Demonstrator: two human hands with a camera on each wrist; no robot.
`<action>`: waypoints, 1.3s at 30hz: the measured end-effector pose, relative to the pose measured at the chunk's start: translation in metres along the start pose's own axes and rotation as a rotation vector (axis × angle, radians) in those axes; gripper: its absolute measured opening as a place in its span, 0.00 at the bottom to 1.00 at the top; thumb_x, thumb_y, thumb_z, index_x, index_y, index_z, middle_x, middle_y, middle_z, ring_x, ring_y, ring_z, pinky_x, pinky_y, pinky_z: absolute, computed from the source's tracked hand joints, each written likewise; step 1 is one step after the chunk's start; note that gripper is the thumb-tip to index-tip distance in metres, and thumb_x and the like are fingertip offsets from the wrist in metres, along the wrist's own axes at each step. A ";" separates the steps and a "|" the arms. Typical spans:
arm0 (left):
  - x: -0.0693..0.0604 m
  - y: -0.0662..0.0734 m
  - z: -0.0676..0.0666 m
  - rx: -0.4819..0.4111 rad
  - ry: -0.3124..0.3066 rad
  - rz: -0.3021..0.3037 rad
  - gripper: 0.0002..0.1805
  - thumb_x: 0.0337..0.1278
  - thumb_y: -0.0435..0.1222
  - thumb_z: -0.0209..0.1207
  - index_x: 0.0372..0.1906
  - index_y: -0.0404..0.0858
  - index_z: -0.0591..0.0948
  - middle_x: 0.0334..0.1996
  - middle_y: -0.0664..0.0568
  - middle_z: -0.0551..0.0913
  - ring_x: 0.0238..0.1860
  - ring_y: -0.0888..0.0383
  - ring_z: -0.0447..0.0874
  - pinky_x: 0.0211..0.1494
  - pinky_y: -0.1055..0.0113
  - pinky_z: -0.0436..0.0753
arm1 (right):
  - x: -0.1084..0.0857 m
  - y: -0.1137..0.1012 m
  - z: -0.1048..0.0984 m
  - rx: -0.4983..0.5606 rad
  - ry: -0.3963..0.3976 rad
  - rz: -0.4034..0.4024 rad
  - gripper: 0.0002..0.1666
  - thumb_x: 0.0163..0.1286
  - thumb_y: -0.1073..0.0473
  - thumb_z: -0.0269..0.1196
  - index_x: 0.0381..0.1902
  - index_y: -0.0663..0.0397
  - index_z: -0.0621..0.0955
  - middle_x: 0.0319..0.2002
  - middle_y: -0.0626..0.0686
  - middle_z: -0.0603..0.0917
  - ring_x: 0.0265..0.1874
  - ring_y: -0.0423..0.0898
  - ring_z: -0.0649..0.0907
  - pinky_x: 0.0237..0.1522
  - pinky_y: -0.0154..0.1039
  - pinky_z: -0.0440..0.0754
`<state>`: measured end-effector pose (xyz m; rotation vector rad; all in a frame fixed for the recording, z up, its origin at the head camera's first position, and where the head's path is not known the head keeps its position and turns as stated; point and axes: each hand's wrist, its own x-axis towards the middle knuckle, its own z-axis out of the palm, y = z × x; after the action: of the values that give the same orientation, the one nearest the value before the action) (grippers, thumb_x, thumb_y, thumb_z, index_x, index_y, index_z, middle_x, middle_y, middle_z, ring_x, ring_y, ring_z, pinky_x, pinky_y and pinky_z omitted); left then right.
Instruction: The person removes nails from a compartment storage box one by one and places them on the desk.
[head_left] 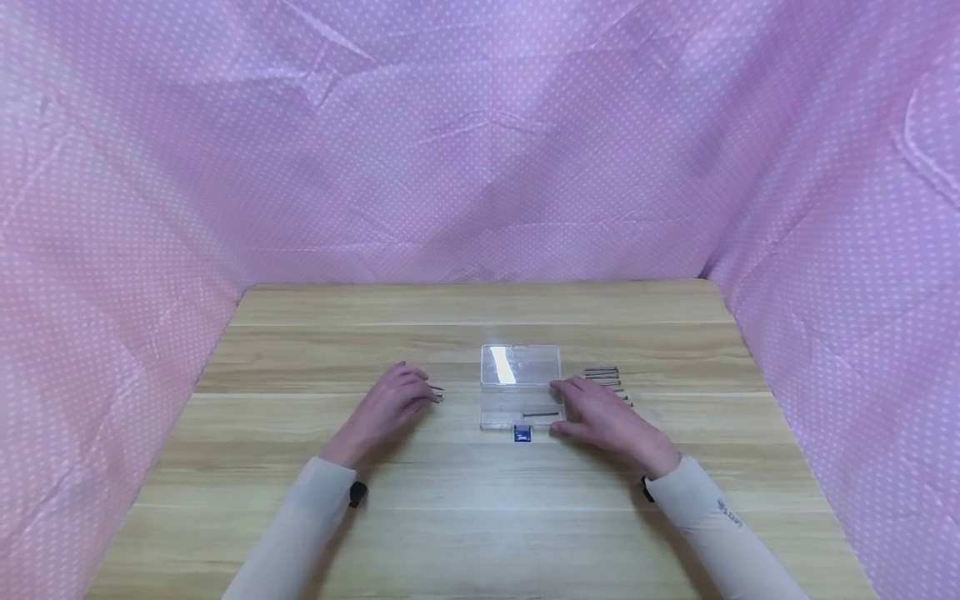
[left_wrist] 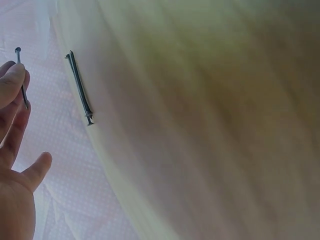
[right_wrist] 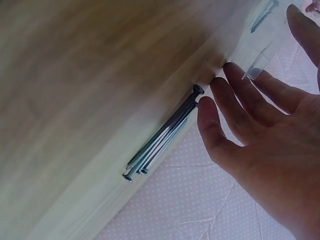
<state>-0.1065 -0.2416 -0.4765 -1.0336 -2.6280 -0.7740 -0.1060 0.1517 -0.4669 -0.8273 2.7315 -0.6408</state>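
My left hand pinches a single nail between thumb and fingers, raised off the table in the left wrist view. Next to that hand, a few more nails lie on the wood. A clear plastic box stands with its lid folded back, and one nail lies inside it. At the box's right end, my right hand holds it, thumb by the front corner and fingers toward the hinge. A blue label shows at the front of the box.
Several nails lie in a loose row right of the box, close by the right hand's fingers. The wooden table is bordered by pink dotted cloth at the back and both sides.
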 end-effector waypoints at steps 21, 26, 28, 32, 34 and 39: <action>-0.003 -0.007 -0.005 -0.002 -0.126 -0.131 0.08 0.55 0.27 0.72 0.39 0.40 0.89 0.40 0.52 0.90 0.54 0.47 0.84 0.71 0.42 0.72 | -0.001 -0.001 -0.001 0.009 -0.008 0.016 0.42 0.68 0.43 0.72 0.71 0.61 0.73 0.60 0.57 0.81 0.59 0.53 0.80 0.64 0.57 0.77; -0.003 -0.009 -0.005 -0.022 -0.159 -0.178 0.08 0.56 0.28 0.72 0.39 0.41 0.90 0.40 0.54 0.90 0.54 0.49 0.83 0.68 0.47 0.75 | -0.001 -0.001 -0.001 0.009 -0.005 0.010 0.42 0.68 0.44 0.72 0.71 0.61 0.73 0.59 0.56 0.82 0.59 0.53 0.80 0.63 0.57 0.78; -0.003 -0.010 -0.005 -0.029 -0.173 -0.197 0.08 0.57 0.28 0.71 0.39 0.42 0.89 0.41 0.55 0.89 0.53 0.50 0.83 0.66 0.49 0.78 | 0.000 0.000 -0.002 0.003 -0.002 0.003 0.42 0.67 0.44 0.72 0.70 0.62 0.74 0.58 0.56 0.82 0.58 0.53 0.80 0.63 0.57 0.78; -0.003 -0.011 -0.006 -0.073 -0.199 -0.253 0.08 0.58 0.29 0.71 0.39 0.44 0.89 0.42 0.56 0.88 0.53 0.52 0.82 0.64 0.51 0.79 | 0.000 -0.001 -0.002 -0.008 0.000 -0.003 0.42 0.67 0.44 0.73 0.70 0.63 0.74 0.58 0.56 0.82 0.57 0.53 0.80 0.62 0.57 0.78; -0.004 -0.012 -0.006 -0.100 -0.208 -0.280 0.08 0.59 0.29 0.71 0.40 0.44 0.89 0.43 0.55 0.88 0.54 0.52 0.82 0.64 0.50 0.79 | 0.001 -0.001 -0.002 -0.002 -0.006 0.005 0.43 0.67 0.44 0.73 0.70 0.63 0.74 0.58 0.56 0.82 0.57 0.53 0.80 0.63 0.57 0.78; -0.005 -0.016 -0.006 -0.159 -0.219 -0.327 0.08 0.58 0.30 0.71 0.40 0.45 0.89 0.45 0.55 0.87 0.55 0.52 0.81 0.65 0.50 0.79 | 0.001 -0.002 -0.001 0.008 -0.023 0.027 0.43 0.67 0.45 0.73 0.71 0.62 0.74 0.59 0.56 0.82 0.58 0.53 0.80 0.64 0.57 0.77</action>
<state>-0.1135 -0.2574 -0.4799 -0.7711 -3.0131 -1.0034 -0.1065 0.1501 -0.4651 -0.7903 2.7134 -0.6321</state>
